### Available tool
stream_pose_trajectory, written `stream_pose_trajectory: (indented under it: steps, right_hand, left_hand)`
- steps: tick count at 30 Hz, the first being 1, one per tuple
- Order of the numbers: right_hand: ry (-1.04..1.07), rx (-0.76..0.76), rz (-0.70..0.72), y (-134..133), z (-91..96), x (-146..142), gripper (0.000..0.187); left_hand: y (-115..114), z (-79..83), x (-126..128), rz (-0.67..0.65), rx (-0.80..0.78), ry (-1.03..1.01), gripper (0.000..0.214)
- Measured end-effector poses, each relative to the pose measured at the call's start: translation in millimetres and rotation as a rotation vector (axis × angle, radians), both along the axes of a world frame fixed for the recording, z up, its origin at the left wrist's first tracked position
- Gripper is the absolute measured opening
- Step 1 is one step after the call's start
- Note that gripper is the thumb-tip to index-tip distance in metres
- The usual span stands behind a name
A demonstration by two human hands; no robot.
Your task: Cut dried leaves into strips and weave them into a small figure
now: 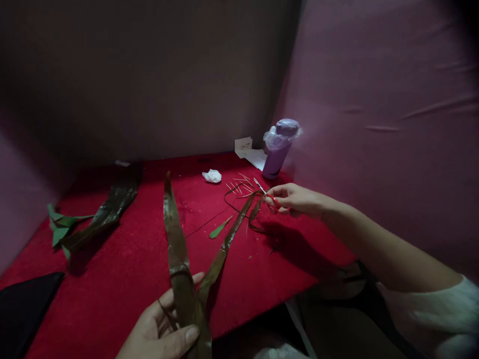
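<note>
My left hand [164, 326] is near the bottom edge, thumb and fingers closed on two long dark green leaf strips [179, 264] that fork upward in a V over the red table [123, 279]. The right-hand strip reaches to my right hand [295, 198], which grips small red-handled scissors [267, 195] with the blades pointing left at the strip's curled tip. Several thin sticks [241, 185] lie fanned on the cloth just left of the scissors. A small green leaf offcut [220, 228] lies between the two strips.
A pile of dark leaves [108, 212] with bright green pieces [60, 227] lies at the left. A crumpled white tissue [211, 175], a purple bottle with plastic over its cap [279, 147] and white paper [250, 152] sit at the back. A black object [26, 304] fills the front left corner.
</note>
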State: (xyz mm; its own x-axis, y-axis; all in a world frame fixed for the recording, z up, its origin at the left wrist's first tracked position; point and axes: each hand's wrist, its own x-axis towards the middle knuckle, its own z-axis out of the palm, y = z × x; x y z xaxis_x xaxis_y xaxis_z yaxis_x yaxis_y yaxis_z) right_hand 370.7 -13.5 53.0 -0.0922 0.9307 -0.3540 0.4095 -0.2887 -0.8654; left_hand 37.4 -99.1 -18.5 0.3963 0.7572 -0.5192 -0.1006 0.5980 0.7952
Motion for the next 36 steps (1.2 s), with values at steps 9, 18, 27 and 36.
stream_pose_trajectory:
  steps: [9, 18, 27, 36]
  right_hand:
    - [0.274, 0.141, 0.096, -44, -10.1, -72, 0.024]
    - [0.132, 0.526, 0.184, -45, -12.8, -133, 0.031]
    - [-0.003, 0.865, 0.211, -47, -16.1, -145, 0.034]
    - [-0.021, 1.24, -0.075, -61, -13.1, -133, 0.047]
  left_hand:
    - [5, 6.7, 16, 0.088, 0.008, -0.06, 0.069]
    - [-4, 15.7, 31, -0.043, 0.102, -0.119, 0.048]
    - [9, 16.6, 28, -0.049, 0.174, -0.146, 0.06]
    - [119, 109.0, 27, -0.085, 0.499, 0.071, 0.053]
